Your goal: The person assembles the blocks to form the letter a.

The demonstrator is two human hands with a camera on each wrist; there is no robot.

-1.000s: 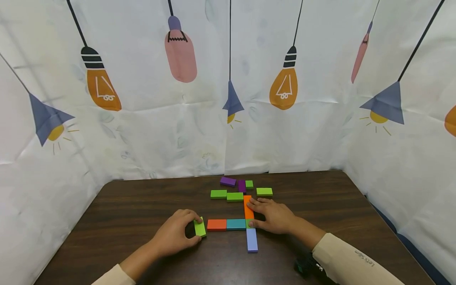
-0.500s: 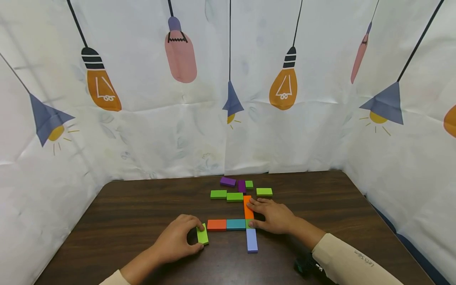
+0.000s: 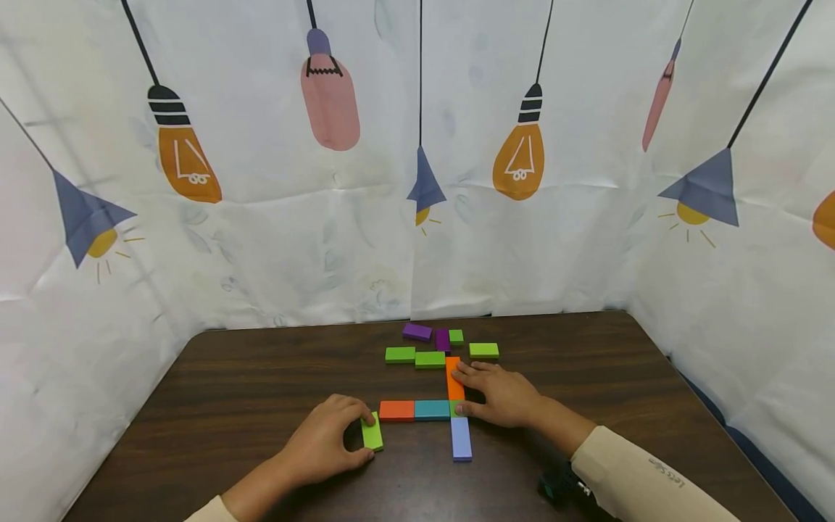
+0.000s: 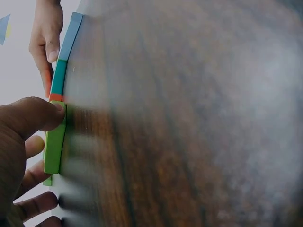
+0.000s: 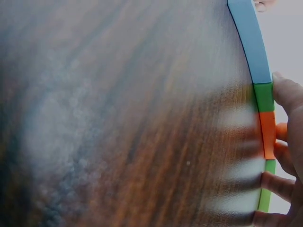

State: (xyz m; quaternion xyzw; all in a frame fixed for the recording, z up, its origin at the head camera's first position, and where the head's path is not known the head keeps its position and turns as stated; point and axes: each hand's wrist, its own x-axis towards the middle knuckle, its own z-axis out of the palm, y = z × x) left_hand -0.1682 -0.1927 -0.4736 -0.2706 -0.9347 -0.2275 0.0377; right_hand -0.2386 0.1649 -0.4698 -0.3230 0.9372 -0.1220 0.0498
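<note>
On the desk (image 3: 261, 377), the left hand (image 3: 326, 438) pinches a lime block (image 3: 372, 433) near a red block (image 3: 397, 411). A teal block (image 3: 432, 410) and a green block (image 3: 453, 409) extend the red block's row toward the right edge. The right hand (image 3: 501, 397) touches the green block and an orange block (image 3: 453, 386), which points to the far edge; a blue block (image 3: 461, 439) points to the near edge. Two purple blocks (image 3: 417, 331) lie by the far edge.

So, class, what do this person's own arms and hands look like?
The left hand and right hand are bare. The left sleeve, barely showing, and right sleeve are cream; the right one bears small dark lettering.
</note>
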